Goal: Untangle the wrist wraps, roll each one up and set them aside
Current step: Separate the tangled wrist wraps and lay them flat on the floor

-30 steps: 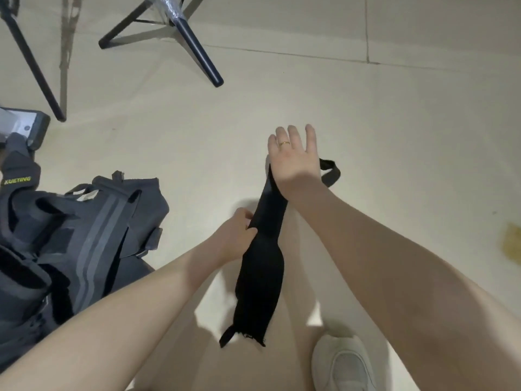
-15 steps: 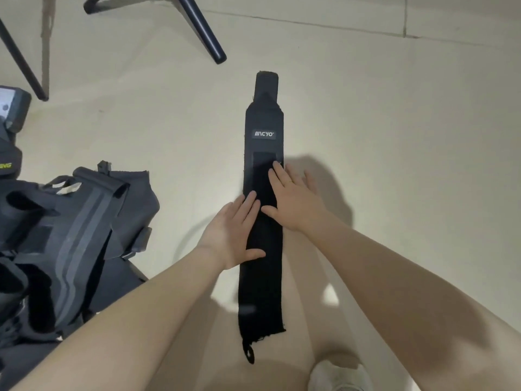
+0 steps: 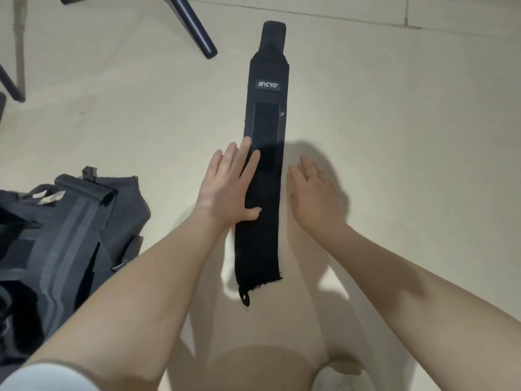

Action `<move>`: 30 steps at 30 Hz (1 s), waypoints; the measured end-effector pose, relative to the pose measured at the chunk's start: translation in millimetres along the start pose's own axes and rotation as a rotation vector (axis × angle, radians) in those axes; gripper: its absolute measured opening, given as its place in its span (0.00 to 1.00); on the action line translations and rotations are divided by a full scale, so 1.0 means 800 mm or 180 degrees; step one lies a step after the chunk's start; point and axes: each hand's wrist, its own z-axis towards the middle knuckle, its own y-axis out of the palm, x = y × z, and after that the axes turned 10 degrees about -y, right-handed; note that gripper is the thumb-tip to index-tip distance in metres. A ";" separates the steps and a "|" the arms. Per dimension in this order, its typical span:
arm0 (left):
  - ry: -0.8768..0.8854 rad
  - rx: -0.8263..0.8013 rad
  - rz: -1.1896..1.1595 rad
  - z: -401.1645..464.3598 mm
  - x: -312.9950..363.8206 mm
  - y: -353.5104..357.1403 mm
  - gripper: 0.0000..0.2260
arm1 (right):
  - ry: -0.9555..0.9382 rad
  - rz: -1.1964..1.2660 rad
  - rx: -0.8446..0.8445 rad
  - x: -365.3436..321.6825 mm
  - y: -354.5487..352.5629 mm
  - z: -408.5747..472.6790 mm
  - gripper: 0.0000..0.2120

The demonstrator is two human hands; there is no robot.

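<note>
Lying at the far left on the pale floor was a heap of dark grey straps and pads, crumpled and overlapping, with lighter grey stripes along one band. Above it, two black stand legs reached the floor, one ending in a rounded foot just left of the wrap's upper end. Next came the left hand, palm down, its fingers straight and spread, released rather than grasping; the finger ends and the thumb rested on the left edge of the black wrist wrap. That wrap lay flat and fully stretched out on the floor, running straight away from the person, a narrower tab at its far end, a small white-lettered label below the tab, a darker rectangular patch beneath the label, and a thin loop trailing from the frayed near end. Just right of the wrap was the right hand, also palm down with fingers extended and holding nothing, a slim ring on one finger; it lay beside the wrap, whether touching it could not be told. A pale shoe tip showed at the lower right.
</note>
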 end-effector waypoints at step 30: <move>-0.0719 -0.0935 -0.0197 -0.352 -0.342 0.052 0.37 | 0.0474 0.1692 -0.1317 -0.471 0.125 -0.028 0.31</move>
